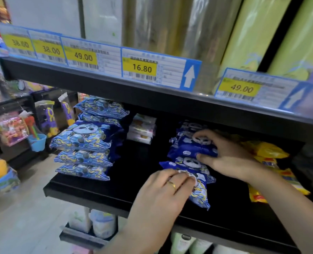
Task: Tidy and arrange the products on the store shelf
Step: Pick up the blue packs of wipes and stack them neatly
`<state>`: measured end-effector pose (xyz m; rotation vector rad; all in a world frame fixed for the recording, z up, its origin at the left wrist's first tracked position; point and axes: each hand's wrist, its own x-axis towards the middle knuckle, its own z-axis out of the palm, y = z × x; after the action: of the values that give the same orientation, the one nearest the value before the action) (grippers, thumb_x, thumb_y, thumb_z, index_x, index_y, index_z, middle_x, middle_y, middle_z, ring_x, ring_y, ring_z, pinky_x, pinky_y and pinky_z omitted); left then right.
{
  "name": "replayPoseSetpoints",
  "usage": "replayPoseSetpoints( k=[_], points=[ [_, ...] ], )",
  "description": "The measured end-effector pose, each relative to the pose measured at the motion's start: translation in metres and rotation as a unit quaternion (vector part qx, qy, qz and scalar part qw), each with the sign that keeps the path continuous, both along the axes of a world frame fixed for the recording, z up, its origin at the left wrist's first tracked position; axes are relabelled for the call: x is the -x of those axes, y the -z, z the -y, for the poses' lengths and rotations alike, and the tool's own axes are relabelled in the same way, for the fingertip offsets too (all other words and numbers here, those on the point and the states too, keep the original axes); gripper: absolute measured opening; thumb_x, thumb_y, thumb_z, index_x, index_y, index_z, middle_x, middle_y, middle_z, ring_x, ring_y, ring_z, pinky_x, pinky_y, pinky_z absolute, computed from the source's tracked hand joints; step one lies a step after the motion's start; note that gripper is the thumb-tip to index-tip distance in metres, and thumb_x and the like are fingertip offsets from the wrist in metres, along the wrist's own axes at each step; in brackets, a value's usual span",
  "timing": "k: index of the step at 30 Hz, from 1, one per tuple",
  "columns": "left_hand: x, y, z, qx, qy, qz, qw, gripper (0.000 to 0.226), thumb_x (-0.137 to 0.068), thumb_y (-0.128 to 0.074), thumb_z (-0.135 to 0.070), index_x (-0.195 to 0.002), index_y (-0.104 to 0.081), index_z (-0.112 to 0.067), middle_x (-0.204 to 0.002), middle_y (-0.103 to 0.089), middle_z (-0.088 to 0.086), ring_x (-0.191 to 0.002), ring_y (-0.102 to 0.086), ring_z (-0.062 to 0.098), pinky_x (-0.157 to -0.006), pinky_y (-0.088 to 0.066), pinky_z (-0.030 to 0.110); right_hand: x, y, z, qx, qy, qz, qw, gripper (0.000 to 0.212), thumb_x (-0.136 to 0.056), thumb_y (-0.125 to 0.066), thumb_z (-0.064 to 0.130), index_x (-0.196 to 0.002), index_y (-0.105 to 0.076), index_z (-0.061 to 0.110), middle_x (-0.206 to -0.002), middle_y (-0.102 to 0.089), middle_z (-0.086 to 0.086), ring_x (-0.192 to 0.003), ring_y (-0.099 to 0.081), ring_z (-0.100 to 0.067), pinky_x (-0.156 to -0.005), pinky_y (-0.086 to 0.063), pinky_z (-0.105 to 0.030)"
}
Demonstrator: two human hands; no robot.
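Observation:
On the black shelf (133, 182) a small stack of blue panda-print packets (186, 143) stands in the middle. My right hand (225, 154) grips the upper packets of this stack, thumb under and fingers over them. My left hand (163, 191) holds the lowest blue packet (199, 195), which tilts forward off the stack toward the shelf's front edge. A taller, neat stack of the same blue packets (89, 143) stands at the shelf's left end.
Yellow packets (265, 153) lie to the right of my right hand. White boxes (142, 131) sit at the back between the two stacks. The upper shelf with price tags (142, 68) overhangs closely. Toys hang in the aisle at left (13, 129).

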<state>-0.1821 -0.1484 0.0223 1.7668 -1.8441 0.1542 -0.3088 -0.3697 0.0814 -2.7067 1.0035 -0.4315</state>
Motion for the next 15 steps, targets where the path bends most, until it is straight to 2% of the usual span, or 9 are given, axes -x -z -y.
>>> replayPoseSetpoints(
  k=[2,3,4,6,8,11,15],
  points=[
    [0.004,0.016,0.017,0.033,-0.006,0.011,0.999,0.039,-0.091,-0.050,-0.026,-0.115,-0.081,-0.023,-0.116,-0.077,-0.010,-0.104,-0.073,0.014,-0.087,-0.059,0.027,0.004,0.004,0.001,0.014,-0.029,-0.009,0.999,0.053,-0.084,-0.076,0.047,-0.121,-0.043,0.065,-0.126,-0.045,0.032,-0.124,-0.047,-0.007,-0.098,-0.040,-0.028],
    [0.004,0.032,0.025,0.067,-0.023,0.065,0.995,0.036,-0.090,-0.054,-0.025,-0.113,-0.081,-0.022,-0.115,-0.077,-0.009,-0.101,-0.074,0.015,-0.085,-0.060,0.028,0.006,0.007,0.000,0.014,-0.040,-0.014,0.999,0.053,-0.084,-0.076,0.046,-0.123,-0.044,0.064,-0.124,-0.043,0.034,-0.124,-0.047,-0.005,-0.101,-0.040,-0.027],
    [0.006,0.038,0.028,0.066,-0.022,0.077,0.995,0.034,-0.090,-0.056,-0.025,-0.114,-0.081,-0.022,-0.116,-0.077,-0.009,-0.101,-0.074,0.016,-0.085,-0.060,0.029,0.007,0.011,-0.001,0.012,-0.047,-0.018,0.999,0.052,-0.085,-0.075,0.046,-0.124,-0.045,0.062,-0.123,-0.042,0.035,-0.125,-0.046,-0.005,-0.104,-0.040,-0.028],
    [0.007,0.046,0.035,0.085,-0.011,0.083,0.993,0.035,-0.089,-0.058,-0.024,-0.117,-0.079,-0.022,-0.119,-0.075,-0.008,-0.103,-0.073,0.017,-0.086,-0.059,0.030,0.008,0.019,-0.003,0.021,-0.047,-0.015,0.999,0.051,-0.087,-0.075,0.045,-0.128,-0.048,0.056,-0.130,-0.042,0.031,-0.130,-0.042,-0.006,-0.108,-0.037,-0.028],
    [0.009,0.047,0.038,0.081,-0.020,0.080,0.993,0.037,-0.089,-0.057,-0.026,-0.118,-0.078,-0.023,-0.120,-0.074,-0.009,-0.103,-0.072,0.017,-0.085,-0.059,0.030,0.007,0.025,-0.005,0.035,-0.039,0.003,0.999,0.050,-0.088,-0.075,0.041,-0.131,-0.051,0.051,-0.138,-0.044,0.024,-0.132,-0.037,-0.008,-0.105,-0.032,-0.024],
    [0.016,0.046,0.041,0.097,-0.029,0.084,0.991,0.036,-0.087,-0.057,-0.028,-0.115,-0.079,-0.025,-0.117,-0.075,-0.010,-0.098,-0.073,0.016,-0.081,-0.060,0.028,0.004,0.027,-0.009,0.045,-0.039,0.011,0.998,0.048,-0.090,-0.074,0.037,-0.133,-0.053,0.047,-0.139,-0.044,0.021,-0.129,-0.034,-0.009,-0.100,-0.027,-0.020],
    [0.021,0.044,0.040,0.085,-0.023,0.076,0.993,0.042,-0.073,-0.078,-0.025,-0.115,-0.080,-0.026,-0.116,-0.075,-0.009,-0.100,-0.074,0.016,-0.082,-0.061,0.028,0.005,0.026,-0.011,0.039,-0.041,0.001,0.998,0.052,-0.091,-0.074,0.037,-0.137,-0.052,0.045,-0.142,-0.042,0.020,-0.129,-0.035,-0.010,-0.100,-0.027,-0.019]
  ],
)
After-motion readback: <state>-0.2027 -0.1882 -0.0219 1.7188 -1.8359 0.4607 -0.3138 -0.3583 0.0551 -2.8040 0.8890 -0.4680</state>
